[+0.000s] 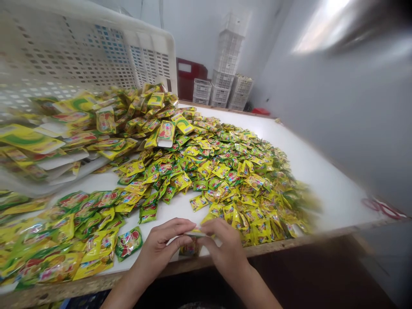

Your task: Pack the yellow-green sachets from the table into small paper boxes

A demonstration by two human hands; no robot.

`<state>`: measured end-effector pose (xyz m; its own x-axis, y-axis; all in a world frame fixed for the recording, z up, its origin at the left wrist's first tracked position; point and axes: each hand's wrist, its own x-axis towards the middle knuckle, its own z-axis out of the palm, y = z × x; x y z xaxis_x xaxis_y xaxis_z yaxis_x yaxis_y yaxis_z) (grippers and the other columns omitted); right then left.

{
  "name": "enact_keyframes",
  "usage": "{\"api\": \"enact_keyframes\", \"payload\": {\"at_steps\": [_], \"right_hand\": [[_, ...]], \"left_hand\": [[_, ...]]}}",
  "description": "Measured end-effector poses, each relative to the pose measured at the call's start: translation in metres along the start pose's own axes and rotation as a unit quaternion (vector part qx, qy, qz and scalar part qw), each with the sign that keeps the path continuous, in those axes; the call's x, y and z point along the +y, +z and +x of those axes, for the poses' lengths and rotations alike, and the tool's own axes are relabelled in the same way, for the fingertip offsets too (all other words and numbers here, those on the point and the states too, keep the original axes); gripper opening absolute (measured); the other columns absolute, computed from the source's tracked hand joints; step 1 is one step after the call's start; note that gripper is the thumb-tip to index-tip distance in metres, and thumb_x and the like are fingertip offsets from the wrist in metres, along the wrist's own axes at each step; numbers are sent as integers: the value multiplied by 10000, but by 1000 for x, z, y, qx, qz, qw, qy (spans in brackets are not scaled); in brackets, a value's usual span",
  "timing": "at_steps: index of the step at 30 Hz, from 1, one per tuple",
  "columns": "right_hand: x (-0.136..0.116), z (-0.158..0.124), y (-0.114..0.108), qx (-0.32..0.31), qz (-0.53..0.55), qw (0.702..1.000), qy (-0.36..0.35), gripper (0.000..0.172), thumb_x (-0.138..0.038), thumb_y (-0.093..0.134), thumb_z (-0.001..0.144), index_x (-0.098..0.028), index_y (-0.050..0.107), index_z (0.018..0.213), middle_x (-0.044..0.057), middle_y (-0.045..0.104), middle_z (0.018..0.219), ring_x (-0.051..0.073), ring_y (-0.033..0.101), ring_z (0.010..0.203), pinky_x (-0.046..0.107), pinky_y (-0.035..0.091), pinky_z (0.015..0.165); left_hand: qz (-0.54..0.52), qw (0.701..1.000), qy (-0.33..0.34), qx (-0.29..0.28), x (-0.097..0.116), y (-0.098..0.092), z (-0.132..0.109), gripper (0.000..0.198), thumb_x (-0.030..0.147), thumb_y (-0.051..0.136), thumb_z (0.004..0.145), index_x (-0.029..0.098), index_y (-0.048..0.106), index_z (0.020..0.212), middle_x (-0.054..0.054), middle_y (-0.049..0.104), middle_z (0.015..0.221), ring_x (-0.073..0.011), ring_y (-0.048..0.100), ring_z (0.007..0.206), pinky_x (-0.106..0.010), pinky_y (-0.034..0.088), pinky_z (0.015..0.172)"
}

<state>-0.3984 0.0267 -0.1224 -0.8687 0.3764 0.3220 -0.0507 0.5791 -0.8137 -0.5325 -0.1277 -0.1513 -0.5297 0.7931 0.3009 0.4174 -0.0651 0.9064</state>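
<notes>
Near the table's front edge, my left hand (165,243) and my right hand (225,242) meet over a small candy box (190,248). The fingers and thumbs of both pinch its upper edge from either side. Its upper part is mostly covered by my fingertips, and its front face is in shadow. A green sachet (128,243) with a red fruit picture lies left of my left hand. Right beside my right hand begins a large heap of yellow and green sachets (225,171).
A white plastic basket (151,43) lies tipped at the left, with printed cartons (106,120) spilling from it. More sachets (58,240) cover the front left. Red-handled scissors (384,209) rest at the right edge of the white table (325,184). Crates (222,86) stand stacked behind.
</notes>
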Motion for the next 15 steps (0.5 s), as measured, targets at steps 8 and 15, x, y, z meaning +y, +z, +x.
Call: {"api": "enact_keyframes", "payload": {"at_steps": [8,15], "right_hand": [[4,-4,8,13,-6,999,-46,204,-131,615,879,-264,682,1020,34,668,951,177,611,916,308,503,827],[6,-17,9,30,0,998,-61,187,-145,578,900,-251,699,995,64,649,1003,189,610,941,323,500,832]], "left_hand": [[29,998,15,45,-3,5,-13,303,171,651,848,311,710,1110,-24,736,1072,-188,690,988,-296,564,882],[27,999,34,26,-4,12,-20,330,134,599,878,315,689,1139,-33,708,1118,-184,664,1031,-298,561,872]]}}
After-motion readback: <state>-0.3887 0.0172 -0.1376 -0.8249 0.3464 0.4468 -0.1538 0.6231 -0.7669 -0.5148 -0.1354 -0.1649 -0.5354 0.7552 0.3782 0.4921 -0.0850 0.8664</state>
